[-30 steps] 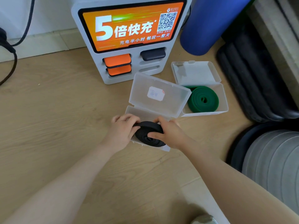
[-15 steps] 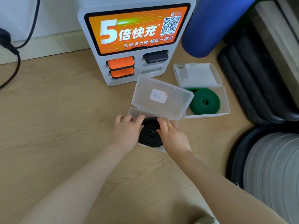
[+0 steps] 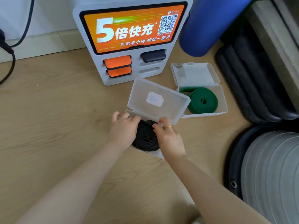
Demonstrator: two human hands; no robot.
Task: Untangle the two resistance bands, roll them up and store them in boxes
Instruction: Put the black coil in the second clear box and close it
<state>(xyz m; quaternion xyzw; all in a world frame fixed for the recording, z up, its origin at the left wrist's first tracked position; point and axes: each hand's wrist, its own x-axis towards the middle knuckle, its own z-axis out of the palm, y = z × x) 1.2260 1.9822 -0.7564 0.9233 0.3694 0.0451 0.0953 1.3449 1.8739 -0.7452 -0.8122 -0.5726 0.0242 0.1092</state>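
Black rolled band (image 3: 146, 138) sits boxed, pressed between left hand (image 3: 124, 130) and right hand (image 3: 168, 138), fingers loosely bent.

Power bank rental station (image 3: 129, 46): its orange screen (image 3: 134, 28) is showing "5倍快充" in large white characters, "充电半小时 畅玩一整天" beneath, and a QR code (image 3: 167, 23) top right. Clear box lid (image 3: 157, 101): white sticker (image 3: 154, 99) is showing unreadable print.

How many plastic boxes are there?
2. The near box holds the black band between both hands; the far box, right of it, holds the green band.
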